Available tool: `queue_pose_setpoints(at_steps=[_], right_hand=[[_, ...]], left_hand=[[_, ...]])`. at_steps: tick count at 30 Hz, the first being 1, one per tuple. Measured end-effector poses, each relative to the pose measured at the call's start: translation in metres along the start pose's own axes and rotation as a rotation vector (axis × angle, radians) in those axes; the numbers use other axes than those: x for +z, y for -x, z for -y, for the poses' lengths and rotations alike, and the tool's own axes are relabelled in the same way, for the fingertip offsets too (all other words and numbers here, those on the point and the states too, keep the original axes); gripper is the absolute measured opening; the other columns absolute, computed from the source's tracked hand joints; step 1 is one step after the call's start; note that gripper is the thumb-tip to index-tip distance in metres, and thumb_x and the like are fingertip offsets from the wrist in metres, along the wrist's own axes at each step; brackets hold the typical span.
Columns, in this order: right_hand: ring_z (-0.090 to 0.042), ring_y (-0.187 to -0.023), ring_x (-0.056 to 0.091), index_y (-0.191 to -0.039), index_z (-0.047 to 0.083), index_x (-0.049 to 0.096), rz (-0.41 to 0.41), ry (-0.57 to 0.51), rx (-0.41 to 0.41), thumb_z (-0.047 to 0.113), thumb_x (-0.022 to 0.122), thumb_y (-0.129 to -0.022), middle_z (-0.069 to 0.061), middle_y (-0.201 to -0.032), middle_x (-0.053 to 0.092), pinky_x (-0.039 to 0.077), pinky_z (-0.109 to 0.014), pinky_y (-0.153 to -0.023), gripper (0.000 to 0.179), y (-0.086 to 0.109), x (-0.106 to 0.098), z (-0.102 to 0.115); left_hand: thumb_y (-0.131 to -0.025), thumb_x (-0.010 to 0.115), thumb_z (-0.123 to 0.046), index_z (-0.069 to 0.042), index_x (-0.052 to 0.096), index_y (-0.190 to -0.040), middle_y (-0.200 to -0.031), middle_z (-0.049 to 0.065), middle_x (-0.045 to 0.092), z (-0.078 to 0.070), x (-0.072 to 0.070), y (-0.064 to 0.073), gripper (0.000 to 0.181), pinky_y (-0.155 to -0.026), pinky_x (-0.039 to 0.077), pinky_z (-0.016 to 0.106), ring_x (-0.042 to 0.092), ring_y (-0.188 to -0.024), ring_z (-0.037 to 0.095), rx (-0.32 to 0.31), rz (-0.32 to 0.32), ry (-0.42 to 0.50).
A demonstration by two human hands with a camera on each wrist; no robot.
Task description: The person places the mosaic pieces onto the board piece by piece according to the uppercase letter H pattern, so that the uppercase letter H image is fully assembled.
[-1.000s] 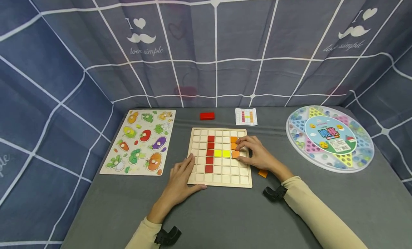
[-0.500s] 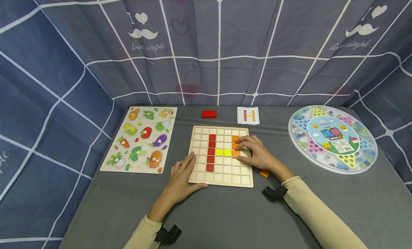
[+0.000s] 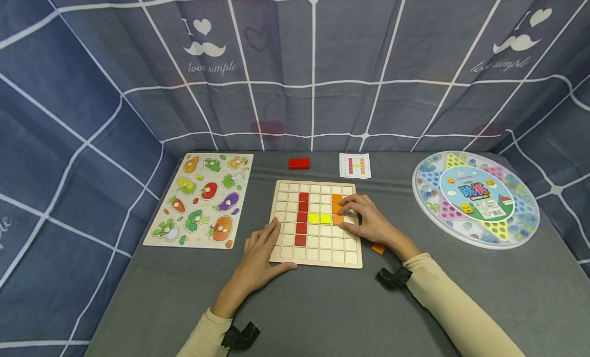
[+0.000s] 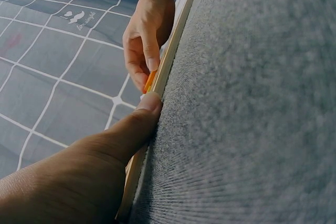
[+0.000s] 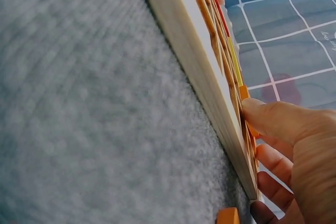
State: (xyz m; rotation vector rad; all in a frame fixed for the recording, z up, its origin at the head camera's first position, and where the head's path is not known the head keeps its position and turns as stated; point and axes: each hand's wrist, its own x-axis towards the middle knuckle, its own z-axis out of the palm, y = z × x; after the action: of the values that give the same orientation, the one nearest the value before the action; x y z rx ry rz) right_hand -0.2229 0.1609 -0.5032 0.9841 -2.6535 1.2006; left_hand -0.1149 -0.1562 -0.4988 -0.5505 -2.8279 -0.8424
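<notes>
A wooden grid board (image 3: 313,255) lies flat in the middle. My right hand (image 3: 369,221) pinches an orange tile (image 3: 338,220) between thumb and fingers at the right end of two yellow tiles (image 3: 319,218); its fingers partly cover the cells around it. Behind that tile, more orange ones (image 3: 337,198) sit in the same column. Several red tiles (image 3: 302,206) form a column left of the yellow pair. My left hand (image 3: 259,254) rests against the board's left side, fingers extended, with the thumb at the front edge. In the left wrist view, the orange tile (image 4: 150,79) shows beyond that thumb.
One loose orange tile (image 3: 378,248) lies right of the board. Behind it are red blocks (image 3: 299,164) and a small pattern card (image 3: 355,166). A vegetable puzzle board (image 3: 198,198) lies left, a round game box (image 3: 477,193) right. A grey curtain (image 3: 276,55) hangs behind.
The orange tile in my right fingers now lies more evenly in line with the yellow pair. My left hand has kept its place, and the head view has shifted slightly.
</notes>
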Motion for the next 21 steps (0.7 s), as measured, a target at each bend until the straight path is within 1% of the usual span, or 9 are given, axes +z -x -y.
queue_pose_setpoints(at_steps=[11,17,21], right_hand=[[-0.027,-0.113,0.046,-0.097,0.010,0.071,0.000,-0.001,0.035,0.017,0.083,-0.078,-0.007,-0.119,0.059,0.031,-0.045,-0.098,0.024,-0.0007,-0.0005,0.0045],[-0.027,-0.113,0.046,-0.097,0.011,0.072,-0.010,-0.011,0.032,0.017,0.083,-0.078,-0.007,-0.119,0.059,0.031,-0.045,-0.098,0.023,0.0001,-0.0003,0.0046],[-0.028,-0.115,0.046,-0.098,0.012,0.072,-0.027,-0.025,0.009,0.014,0.083,-0.078,-0.009,-0.122,0.060,0.032,-0.046,-0.098,0.023,0.0047,-0.0001,0.0044]], left_hand=[[-0.071,0.082,-0.051,-0.004,0.033,-0.152,-0.159,0.014,0.031,-0.0007,0.0001,0.0001,0.106,-0.097,0.031,0.052,0.042,-0.119,0.031,-0.009,0.011,0.001],[-0.071,0.083,-0.050,-0.005,0.033,-0.152,-0.159,0.013,0.031,0.0000,0.0009,-0.0004,0.106,-0.096,0.031,0.052,0.042,-0.119,0.031,-0.012,0.006,-0.007],[-0.071,0.083,-0.050,-0.005,0.034,-0.152,-0.159,0.013,0.032,0.0009,0.0016,-0.0001,0.105,-0.096,0.031,0.052,0.042,-0.119,0.031,-0.007,-0.001,-0.010]])
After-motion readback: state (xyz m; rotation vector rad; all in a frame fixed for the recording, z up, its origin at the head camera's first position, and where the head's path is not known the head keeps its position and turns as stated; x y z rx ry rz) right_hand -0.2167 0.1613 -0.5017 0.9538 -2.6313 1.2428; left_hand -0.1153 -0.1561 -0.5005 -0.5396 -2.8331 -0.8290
